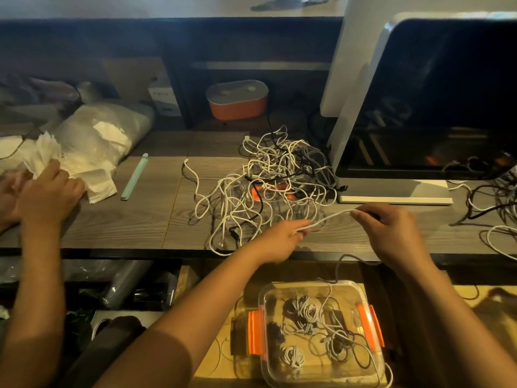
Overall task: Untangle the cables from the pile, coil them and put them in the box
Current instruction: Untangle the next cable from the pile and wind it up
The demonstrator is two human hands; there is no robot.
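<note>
A tangled pile of white, grey and black cables (265,180) lies on the wooden desk (126,225), in front of the monitor. One white cable (330,217) is stretched taut at the pile's near edge. My left hand (279,239) pinches its left part and my right hand (391,231) pinches its right end. Below the desk edge stands a clear plastic box (264,317) with orange clips, holding several coiled cables. A grey cable hangs from the desk into the box. Something clear with orange clips shows under the pile.
A large monitor (433,107) stands right of the pile, with more loose cables (498,203) beyond it. Another person's hands (47,191) handle white paper napkins at the left, near a plastic bag (98,133). A mint-green stick (134,177) and an orange container (237,102) are also there.
</note>
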